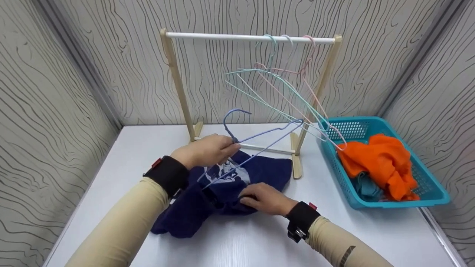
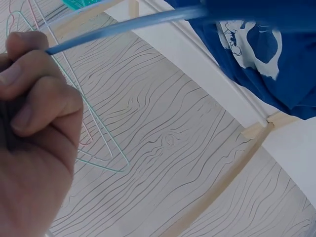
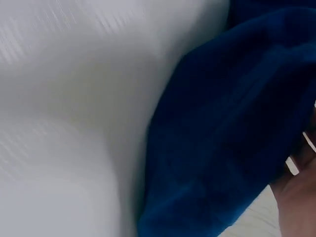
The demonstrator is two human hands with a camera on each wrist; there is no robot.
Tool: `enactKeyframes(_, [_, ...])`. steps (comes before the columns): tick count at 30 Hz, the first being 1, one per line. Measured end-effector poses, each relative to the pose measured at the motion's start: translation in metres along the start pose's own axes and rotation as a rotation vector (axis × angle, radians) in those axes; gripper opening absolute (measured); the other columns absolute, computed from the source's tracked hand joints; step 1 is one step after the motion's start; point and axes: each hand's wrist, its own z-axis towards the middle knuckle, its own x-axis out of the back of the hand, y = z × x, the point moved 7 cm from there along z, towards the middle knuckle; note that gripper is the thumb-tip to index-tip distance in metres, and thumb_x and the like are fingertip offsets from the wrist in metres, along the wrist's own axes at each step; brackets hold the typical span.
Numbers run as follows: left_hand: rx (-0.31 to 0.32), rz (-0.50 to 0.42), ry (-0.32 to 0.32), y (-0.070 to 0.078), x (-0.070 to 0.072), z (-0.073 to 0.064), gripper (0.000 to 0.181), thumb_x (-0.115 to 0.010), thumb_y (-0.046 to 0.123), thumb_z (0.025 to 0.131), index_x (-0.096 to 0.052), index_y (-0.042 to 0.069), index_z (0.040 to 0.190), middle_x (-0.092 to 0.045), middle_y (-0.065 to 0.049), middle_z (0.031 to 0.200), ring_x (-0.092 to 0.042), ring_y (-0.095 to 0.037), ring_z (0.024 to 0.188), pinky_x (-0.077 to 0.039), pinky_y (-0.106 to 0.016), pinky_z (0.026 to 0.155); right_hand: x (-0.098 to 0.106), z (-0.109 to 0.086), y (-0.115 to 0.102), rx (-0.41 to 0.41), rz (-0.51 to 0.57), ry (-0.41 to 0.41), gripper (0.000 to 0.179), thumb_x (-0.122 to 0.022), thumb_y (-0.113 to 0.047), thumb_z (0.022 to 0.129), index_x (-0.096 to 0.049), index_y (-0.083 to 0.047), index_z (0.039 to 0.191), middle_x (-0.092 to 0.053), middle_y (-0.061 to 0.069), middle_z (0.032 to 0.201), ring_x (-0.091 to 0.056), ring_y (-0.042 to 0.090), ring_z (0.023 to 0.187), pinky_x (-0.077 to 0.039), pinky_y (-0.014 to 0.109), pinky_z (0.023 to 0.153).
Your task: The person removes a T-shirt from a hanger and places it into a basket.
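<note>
My left hand [image 1: 207,150] grips a blue clothes hanger [image 1: 253,156] just under its hook, tilted above a navy garment [image 1: 272,170] with a pale print. One end of the hanger reaches down to the garment's opening; how far it goes in is hidden. At the near edge of the cloth, my right hand [image 1: 269,200] holds the fabric between thumb and fingers. In the left wrist view, curled fingers [image 2: 47,98] hold the hanger bar [image 2: 123,28]. The right wrist view shows the navy cloth [image 3: 207,138] hanging from the partly visible right hand [image 3: 300,200].
Behind the garment stands a wooden rack with a white rail [image 1: 222,36]. Green, pale and pink hangers [image 1: 272,55] hang toward its right end. A teal basket [image 1: 432,193] at the right holds orange cloth [image 1: 386,163] and grey-teal cloth [image 1: 368,187]. Patterned walls enclose the white table [image 1: 111,178].
</note>
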Motion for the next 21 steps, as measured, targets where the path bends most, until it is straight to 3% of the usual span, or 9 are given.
enactKeyframes(3, [-0.015,-0.028,-0.005,0.004,0.000,0.002,0.042,-0.036,0.035,0.106,-0.052,0.013,0.074,-0.047,0.006,0.061,-0.045,-0.010,0.052,-0.039,-0.026,0.058,-0.003,-0.005,0.005,-0.029,0.024,-0.031,0.025,-0.053,-0.033,0.100,-0.070,-0.018,0.112,-0.070,-0.008,0.106,-0.064,0.006,0.100,-0.052,0.029,0.090])
enactKeyframes(8, [-0.051,-0.043,0.003,0.014,-0.001,0.010,0.046,-0.036,0.037,0.106,-0.050,0.015,0.068,-0.045,0.006,0.058,-0.044,-0.010,0.051,-0.040,-0.026,0.060,0.001,-0.014,0.018,-0.078,0.012,0.005,0.026,-0.052,-0.030,0.101,-0.070,-0.014,0.112,-0.071,-0.006,0.106,-0.065,0.008,0.099,-0.052,0.032,0.088])
enactKeyframes(16, [-0.076,-0.029,-0.017,0.025,-0.017,0.031,0.048,-0.035,0.036,0.106,-0.048,0.016,0.064,-0.040,0.007,0.053,-0.039,-0.010,0.047,-0.037,-0.025,0.057,0.002,-0.021,0.024,-0.108,0.022,0.010,0.028,-0.052,-0.029,0.101,-0.068,-0.011,0.116,-0.071,-0.002,0.110,-0.065,0.012,0.102,-0.052,0.034,0.090])
enactKeyframes(21, [-0.075,-0.018,-0.013,0.031,-0.023,0.037,0.047,-0.035,0.037,0.106,-0.049,0.015,0.067,-0.042,0.006,0.055,-0.041,-0.011,0.048,-0.038,-0.025,0.059,-0.007,-0.020,0.020,-0.108,0.030,-0.005,0.036,-0.055,-0.026,0.100,-0.057,-0.010,0.132,-0.068,0.004,0.113,-0.064,0.016,0.103,-0.050,0.035,0.092])
